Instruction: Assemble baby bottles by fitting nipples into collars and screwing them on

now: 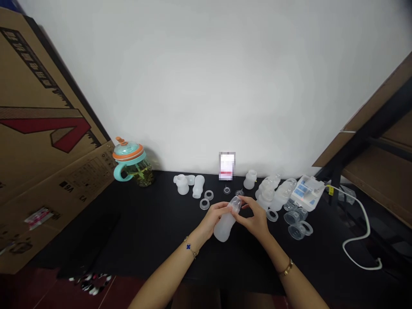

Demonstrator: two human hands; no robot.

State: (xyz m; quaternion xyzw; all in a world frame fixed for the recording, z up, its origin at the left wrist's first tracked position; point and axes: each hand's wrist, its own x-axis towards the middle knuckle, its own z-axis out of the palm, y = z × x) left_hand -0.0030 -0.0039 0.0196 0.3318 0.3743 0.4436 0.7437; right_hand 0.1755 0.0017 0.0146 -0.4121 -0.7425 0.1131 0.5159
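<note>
Translucent bottle (226, 219) between both hands, left hand (215, 216), right hand (255, 219).

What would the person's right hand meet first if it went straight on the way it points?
The right hand would meet the translucent bottle, which it touches near the top; beyond that, probably the left hand.

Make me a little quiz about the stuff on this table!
1. True or false: the left hand and the right hand both hold the clear bottle.
2. What colour is the handle of the mug by the wall? A turquoise, B red, C black.
3. Fill in: the white cable lies on the person's ___ side.
Key: 1 true; 2 A; 3 right.
</note>
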